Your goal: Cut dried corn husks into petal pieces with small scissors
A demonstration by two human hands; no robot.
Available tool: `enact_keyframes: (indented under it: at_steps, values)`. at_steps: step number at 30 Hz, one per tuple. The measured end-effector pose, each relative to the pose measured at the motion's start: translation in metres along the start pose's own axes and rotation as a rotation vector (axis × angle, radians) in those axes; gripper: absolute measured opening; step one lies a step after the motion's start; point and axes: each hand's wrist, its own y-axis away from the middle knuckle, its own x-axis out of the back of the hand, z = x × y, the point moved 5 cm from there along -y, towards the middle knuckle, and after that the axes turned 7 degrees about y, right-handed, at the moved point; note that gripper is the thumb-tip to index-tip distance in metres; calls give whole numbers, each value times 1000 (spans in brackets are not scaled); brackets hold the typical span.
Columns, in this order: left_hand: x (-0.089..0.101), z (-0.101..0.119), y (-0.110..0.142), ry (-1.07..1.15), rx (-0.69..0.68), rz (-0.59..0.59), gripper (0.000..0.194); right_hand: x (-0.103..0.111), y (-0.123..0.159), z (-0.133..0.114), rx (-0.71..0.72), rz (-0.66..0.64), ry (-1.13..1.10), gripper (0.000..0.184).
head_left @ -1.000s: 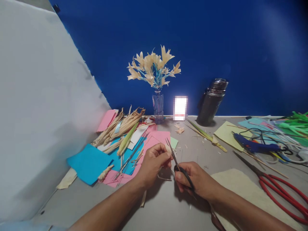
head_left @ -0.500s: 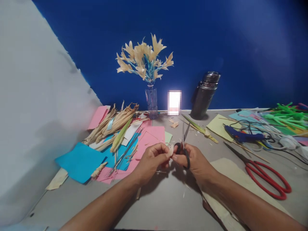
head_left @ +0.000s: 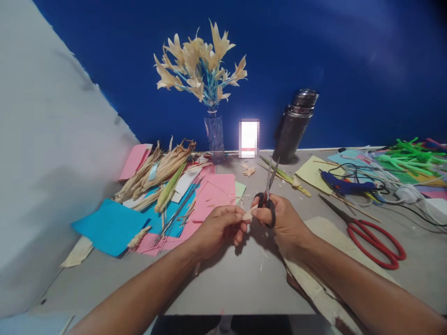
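My left hand point(head_left: 218, 226) pinches a small pale husk piece point(head_left: 247, 215) between thumb and fingertips above the grey table point(head_left: 230, 279). My right hand point(head_left: 282, 222) is closed on small black-handled scissors point(head_left: 268, 195), whose blades point up and away and stand slightly apart. The thumb and a fingertip of the right hand also touch the husk piece, so both hands meet at it.
Pink and blue paper sheets point(head_left: 209, 195) and a bundle of dried corn husks point(head_left: 160, 170) lie left. A vase of husk flowers point(head_left: 209, 93), a steel flask point(head_left: 295, 125), a blue glue gun point(head_left: 344, 186), red-handled shears point(head_left: 366, 232) and green stems point(head_left: 412, 158) lie behind and right.
The scissors swung from pointing at the husk piece to blades upright. Both hands came together on the piece, and the camera tipped down a little.
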Motion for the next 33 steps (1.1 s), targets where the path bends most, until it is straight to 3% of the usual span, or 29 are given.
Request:
enact_keyframes:
  at_steps: [8, 12, 16, 21, 24, 33]
  values:
    - [1, 8, 3, -264, -151, 148, 13, 0, -2, 6, 13, 12, 73, 25]
    - [3, 4, 2, -221, -103, 150, 15, 0, -3, 7, 9, 16, 72, 25]
    - [8, 3, 1, -165, -76, 156, 5, 3, -4, 4, 17, 54, 36, 26]
    - [5, 4, 2, -118, -80, 138, 21, -2, -1, 6, -18, -2, 13, 23]
    - [1, 4, 3, -153, -90, 123, 12, -3, 1, 5, 9, 12, 40, 23]
    - [4, 1, 0, -149, -88, 157, 13, 0, 0, 1, 59, 47, 47, 20]
